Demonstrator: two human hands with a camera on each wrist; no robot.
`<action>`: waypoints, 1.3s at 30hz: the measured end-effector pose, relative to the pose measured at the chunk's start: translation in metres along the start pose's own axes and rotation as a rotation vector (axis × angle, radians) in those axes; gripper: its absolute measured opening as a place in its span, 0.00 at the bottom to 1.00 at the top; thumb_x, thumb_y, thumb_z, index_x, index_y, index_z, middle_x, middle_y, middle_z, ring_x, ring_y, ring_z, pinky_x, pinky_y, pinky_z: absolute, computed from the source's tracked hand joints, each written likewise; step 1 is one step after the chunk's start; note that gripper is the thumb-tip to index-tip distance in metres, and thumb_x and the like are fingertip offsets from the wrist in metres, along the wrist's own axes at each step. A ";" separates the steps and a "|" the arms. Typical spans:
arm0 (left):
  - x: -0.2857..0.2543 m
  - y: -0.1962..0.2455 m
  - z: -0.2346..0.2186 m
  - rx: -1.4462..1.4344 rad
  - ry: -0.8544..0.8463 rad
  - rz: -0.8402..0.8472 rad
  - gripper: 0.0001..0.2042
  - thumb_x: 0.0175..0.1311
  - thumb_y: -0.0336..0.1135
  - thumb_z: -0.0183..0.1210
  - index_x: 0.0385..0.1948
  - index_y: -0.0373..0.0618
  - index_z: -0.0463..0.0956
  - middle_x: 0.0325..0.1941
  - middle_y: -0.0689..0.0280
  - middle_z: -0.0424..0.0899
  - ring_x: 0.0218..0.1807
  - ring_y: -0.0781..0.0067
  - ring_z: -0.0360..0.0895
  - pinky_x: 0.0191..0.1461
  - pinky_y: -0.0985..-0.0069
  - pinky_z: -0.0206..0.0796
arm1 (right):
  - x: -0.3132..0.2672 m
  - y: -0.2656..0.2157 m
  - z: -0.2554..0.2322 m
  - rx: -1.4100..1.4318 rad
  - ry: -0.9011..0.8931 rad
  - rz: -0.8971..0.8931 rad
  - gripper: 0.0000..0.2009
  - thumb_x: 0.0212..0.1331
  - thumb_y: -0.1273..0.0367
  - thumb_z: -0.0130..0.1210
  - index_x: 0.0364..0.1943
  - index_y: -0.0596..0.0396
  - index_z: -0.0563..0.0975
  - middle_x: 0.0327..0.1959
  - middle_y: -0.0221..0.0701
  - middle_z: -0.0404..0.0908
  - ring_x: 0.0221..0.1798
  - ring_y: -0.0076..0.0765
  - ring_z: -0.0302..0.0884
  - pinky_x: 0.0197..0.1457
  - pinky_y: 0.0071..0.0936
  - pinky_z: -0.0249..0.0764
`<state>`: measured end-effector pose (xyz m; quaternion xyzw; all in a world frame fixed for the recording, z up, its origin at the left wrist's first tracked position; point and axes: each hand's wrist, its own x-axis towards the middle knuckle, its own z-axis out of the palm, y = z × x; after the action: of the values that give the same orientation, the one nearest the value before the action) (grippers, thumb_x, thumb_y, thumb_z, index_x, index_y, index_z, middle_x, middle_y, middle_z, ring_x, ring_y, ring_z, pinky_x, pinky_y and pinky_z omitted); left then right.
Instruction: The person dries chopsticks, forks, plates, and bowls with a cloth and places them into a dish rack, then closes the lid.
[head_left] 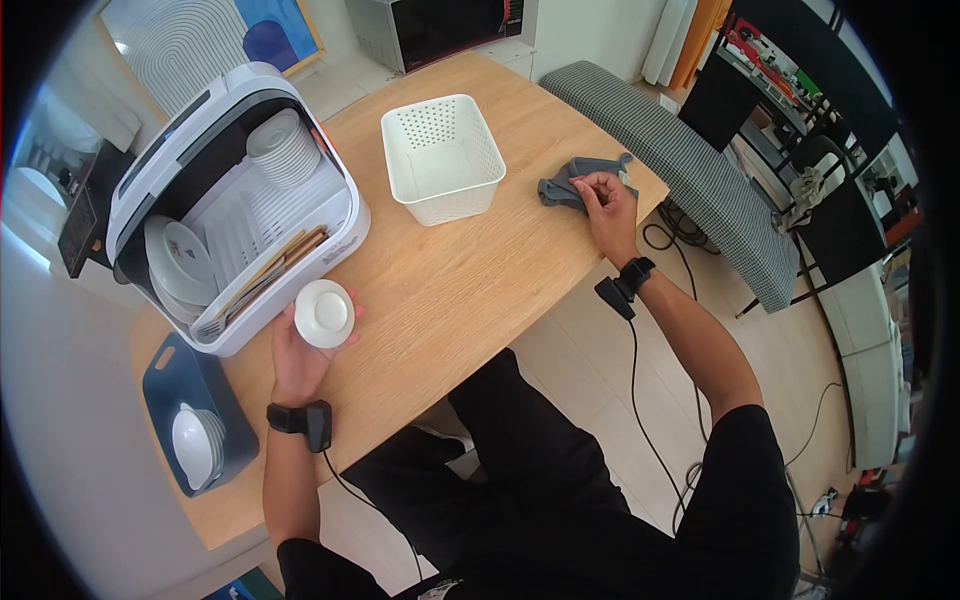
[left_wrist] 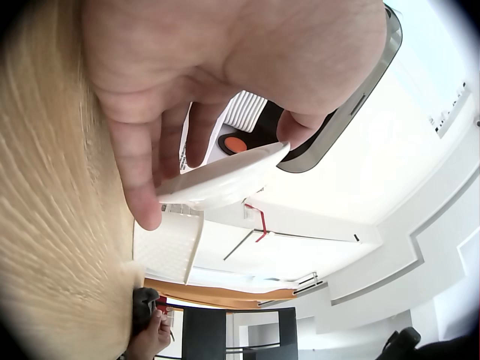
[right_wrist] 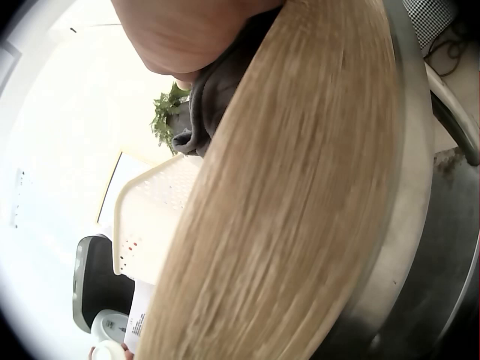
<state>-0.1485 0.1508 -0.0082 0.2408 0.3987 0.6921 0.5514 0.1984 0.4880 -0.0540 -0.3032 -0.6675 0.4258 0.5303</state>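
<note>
My left hand (head_left: 300, 360) holds a small white dish (head_left: 324, 313) by its rim, with the round foot facing up toward the head camera. In the left wrist view, the thumb is on one edge of the dish (left_wrist: 225, 176) and the fingers are on the other. Over at the table's right end, my right hand (head_left: 612, 208) pinches a crumpled dark grey cloth (head_left: 562, 188) lying on the wood. The right wrist view shows folds of that cloth (right_wrist: 214, 101) below the hand, whose fingertips are mostly hidden.
A white dish rack (head_left: 345, 225) with a raised lid holds stacked dishes, plates and chopsticks. Behind the middle of the table (head_left: 430, 300) stands a white perforated basket (head_left: 450, 205). A blue bin (head_left: 240, 435) with white bowls (head_left: 195, 450) sits at the near left. Cables hang from both wrists.
</note>
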 end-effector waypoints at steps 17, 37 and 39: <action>-0.002 0.002 0.006 -0.010 0.018 0.008 0.28 0.77 0.54 0.39 0.63 0.37 0.67 0.62 0.45 0.76 0.60 0.45 0.79 0.47 0.59 0.85 | 0.004 -0.003 -0.007 -0.013 -0.028 0.098 0.06 0.75 0.70 0.48 0.45 0.57 0.74 0.45 0.30 0.86 0.37 0.11 0.73 0.40 0.14 0.67; 0.001 -0.002 -0.004 0.012 -0.021 0.014 0.31 0.76 0.56 0.40 0.66 0.38 0.66 0.64 0.45 0.75 0.62 0.45 0.77 0.52 0.58 0.82 | -0.004 -0.016 0.004 -0.135 0.012 0.033 0.11 0.68 0.69 0.60 0.50 0.59 0.80 0.44 0.33 0.87 0.48 0.23 0.82 0.53 0.22 0.75; 0.001 0.000 -0.004 0.002 -0.018 0.001 0.32 0.75 0.56 0.42 0.68 0.37 0.63 0.65 0.45 0.74 0.65 0.45 0.75 0.56 0.57 0.80 | -0.005 -0.019 0.004 -0.346 -0.011 -0.095 0.13 0.61 0.70 0.65 0.49 0.57 0.82 0.44 0.35 0.87 0.49 0.31 0.84 0.55 0.25 0.75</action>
<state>-0.1515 0.1503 -0.0109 0.2480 0.3944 0.6896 0.5544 0.1969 0.4736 -0.0395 -0.3556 -0.7473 0.2806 0.4862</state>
